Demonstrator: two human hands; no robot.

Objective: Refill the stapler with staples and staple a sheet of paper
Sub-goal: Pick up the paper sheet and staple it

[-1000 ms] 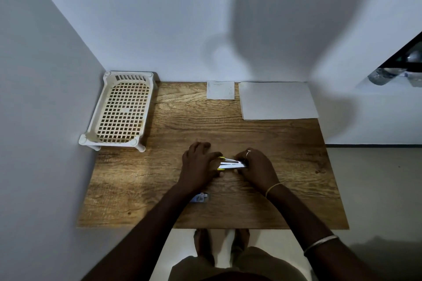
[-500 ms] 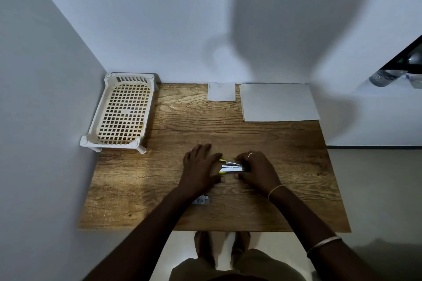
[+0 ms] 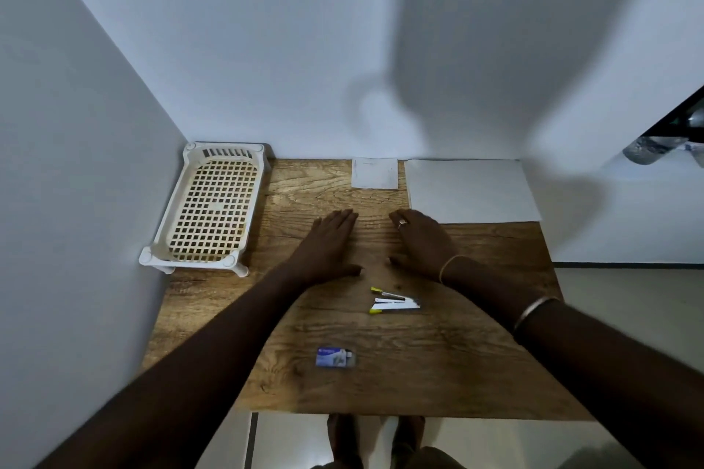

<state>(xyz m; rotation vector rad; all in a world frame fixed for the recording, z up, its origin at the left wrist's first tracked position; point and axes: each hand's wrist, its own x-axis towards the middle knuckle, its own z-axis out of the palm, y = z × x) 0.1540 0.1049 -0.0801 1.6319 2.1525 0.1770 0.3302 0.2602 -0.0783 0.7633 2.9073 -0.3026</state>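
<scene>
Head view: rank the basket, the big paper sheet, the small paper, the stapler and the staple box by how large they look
1. Basket and big sheet: too alike to rank.
2. Small paper.
3. Stapler, lying open.
4. Staple box, though it lies nearest the camera, so its true size may be smaller still.

A wood-grain desk (image 3: 476, 354) stands pushed into a corner of plain pale walls (image 3: 266, 49) — one along the left, one behind. A large soft shadow (image 3: 476, 68) falls across the rear wall. Right of the desk, light smooth floor (image 3: 628, 286) meets a dark skirting line (image 3: 628, 263). Pale floor also shows below the desk's near edge — the light is dim and cool.
</scene>
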